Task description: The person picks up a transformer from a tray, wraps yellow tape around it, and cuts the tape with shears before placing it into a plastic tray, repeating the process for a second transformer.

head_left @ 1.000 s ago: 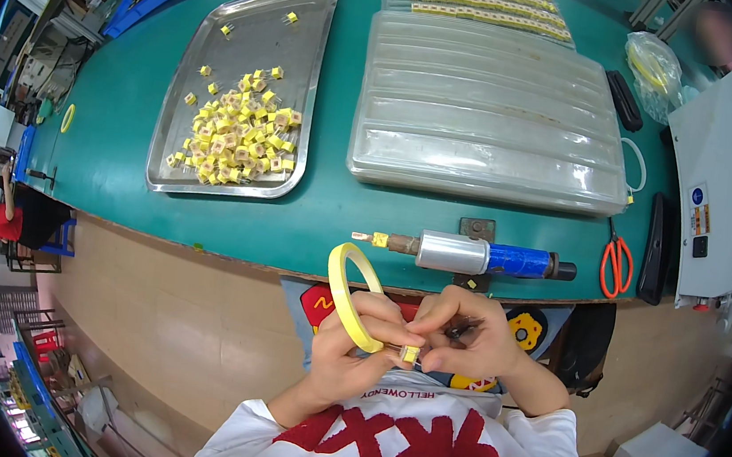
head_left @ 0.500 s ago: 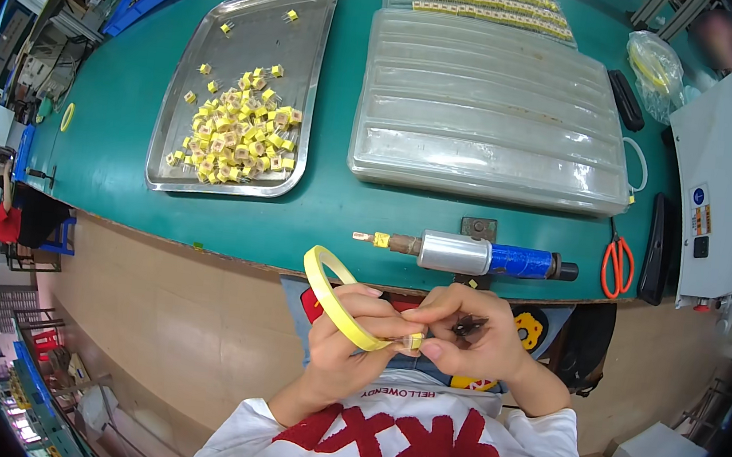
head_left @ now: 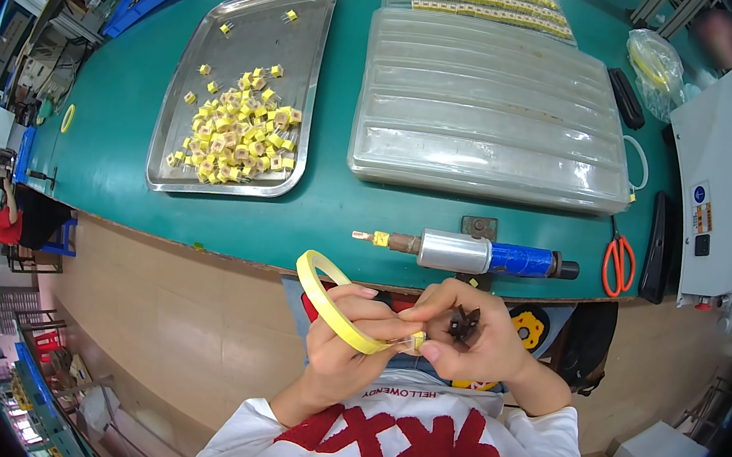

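Note:
In front of my shirt, my left hand is closed with a roll of yellow tape hooked around its fingers. Its fingertips meet those of my right hand at a small yellow-wrapped electronic component. Thumb and forefinger of the right hand pinch at that component. Small dark pieces lie in the curl of the right fingers, their kind too small to make out. Just beyond my hands, a silver and blue cylindrical tool lies at the bench edge with a yellow piece on its tip.
A metal tray holds a pile of similar yellow components at the left. Clear plastic trays are stacked in the middle. Orange-handled scissors lie at the right, near a white machine box. Another person sits far left.
The tape roll has shifted slightly left and down with my left hand. My right fingers have turned a little, showing more of the dark pieces. Both hands stay together at the component.

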Action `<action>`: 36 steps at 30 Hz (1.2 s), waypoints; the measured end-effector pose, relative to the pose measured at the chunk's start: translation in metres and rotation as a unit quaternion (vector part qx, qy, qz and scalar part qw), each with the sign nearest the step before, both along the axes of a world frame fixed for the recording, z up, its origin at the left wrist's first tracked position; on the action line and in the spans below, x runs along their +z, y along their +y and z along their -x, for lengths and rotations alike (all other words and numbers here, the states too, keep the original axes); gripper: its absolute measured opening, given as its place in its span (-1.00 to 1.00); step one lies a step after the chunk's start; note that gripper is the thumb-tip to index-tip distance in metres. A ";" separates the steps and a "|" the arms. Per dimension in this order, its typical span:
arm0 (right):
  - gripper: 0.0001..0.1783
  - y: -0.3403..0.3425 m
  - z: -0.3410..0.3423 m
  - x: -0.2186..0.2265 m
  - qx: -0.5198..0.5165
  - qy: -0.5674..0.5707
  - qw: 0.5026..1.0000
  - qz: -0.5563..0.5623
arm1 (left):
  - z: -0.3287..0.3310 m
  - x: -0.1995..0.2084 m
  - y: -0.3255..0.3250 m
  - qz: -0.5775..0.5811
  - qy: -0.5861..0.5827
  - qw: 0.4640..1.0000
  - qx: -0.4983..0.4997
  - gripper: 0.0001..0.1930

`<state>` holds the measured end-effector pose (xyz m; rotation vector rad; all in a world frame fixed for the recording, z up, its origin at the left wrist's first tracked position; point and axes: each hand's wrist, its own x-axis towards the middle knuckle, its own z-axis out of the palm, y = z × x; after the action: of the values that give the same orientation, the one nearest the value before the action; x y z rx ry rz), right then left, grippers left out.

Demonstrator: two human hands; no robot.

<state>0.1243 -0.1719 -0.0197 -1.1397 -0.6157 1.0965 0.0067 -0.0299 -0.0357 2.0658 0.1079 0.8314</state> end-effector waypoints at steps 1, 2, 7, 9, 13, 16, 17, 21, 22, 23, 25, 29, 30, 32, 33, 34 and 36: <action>-0.66 0.000 0.000 0.002 0.001 -0.015 1.000 0.006 | 0.000 0.000 0.000 0.000 0.000 1.000 0.000 -0.71; -0.65 0.001 -0.001 0.003 0.003 -0.031 0.999 0.013 | 0.000 -0.001 0.000 -0.003 0.001 1.000 0.001 -0.71; -0.60 0.002 -0.004 0.005 0.005 -0.084 0.996 0.008 | 0.001 -0.001 0.001 -0.009 0.014 1.000 -0.001 -0.71; -0.59 0.003 -0.004 0.006 0.004 -0.100 0.995 0.013 | 0.001 -0.001 0.001 -0.010 0.020 1.000 0.007 -0.72; -0.56 0.003 -0.002 0.013 -0.033 -0.148 0.988 0.009 | 0.002 -0.001 0.003 0.009 0.019 0.999 -0.028 -0.71; -0.52 0.007 -0.003 0.000 -0.095 -0.290 0.949 -0.076 | 0.005 0.004 -0.005 0.278 0.065 0.957 -0.059 -0.65; -0.48 0.009 -0.004 -0.005 -0.126 -0.406 0.891 -0.160 | 0.007 0.001 -0.002 0.324 0.058 0.939 -0.095 -0.64; -0.38 0.004 -0.009 0.006 -0.043 -0.492 0.856 -0.151 | 0.012 -0.009 -0.003 0.417 0.063 0.894 -0.148 -0.68; -0.43 0.003 -0.008 0.010 -0.029 -0.445 0.886 -0.129 | 0.013 -0.008 -0.003 0.417 0.063 0.894 -0.147 -0.68; -0.43 0.004 -0.008 0.011 -0.030 -0.445 0.886 -0.129 | 0.013 -0.006 -0.004 0.446 0.062 0.880 -0.152 -0.70; -0.54 0.006 -0.010 0.013 -0.068 -0.382 0.914 -0.115 | 0.013 -0.006 -0.003 0.474 0.061 0.864 -0.156 -0.71; -0.68 -0.001 -0.017 0.009 -0.019 -0.285 0.951 -0.121 | 0.016 -0.010 0.002 0.456 0.068 0.866 -0.192 -0.74; -0.68 -0.001 -0.018 0.008 -0.020 -0.286 0.951 -0.120 | 0.016 -0.010 0.002 0.450 0.073 0.866 -0.204 -0.75; -0.72 0.000 -0.018 0.006 -0.005 -0.248 0.962 -0.113 | 0.015 -0.008 0.001 0.444 0.076 0.870 -0.200 -0.76; -0.72 0.000 -0.018 0.004 -0.006 -0.248 0.962 -0.113 | 0.014 -0.008 0.001 0.439 0.079 0.874 -0.194 -0.77; -0.74 0.001 -0.018 0.001 -0.005 -0.235 0.963 -0.131 | 0.014 -0.007 0.001 0.439 0.079 0.874 -0.194 -0.77; -0.76 0.001 -0.018 -0.002 -0.004 -0.221 0.964 -0.149 | 0.013 -0.006 0.002 0.410 0.088 0.885 -0.203 -0.77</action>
<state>0.1421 -0.1706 -0.0221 -1.1233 -1.0851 0.7090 -0.0064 -0.0278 -0.0414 1.2771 0.0985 0.2492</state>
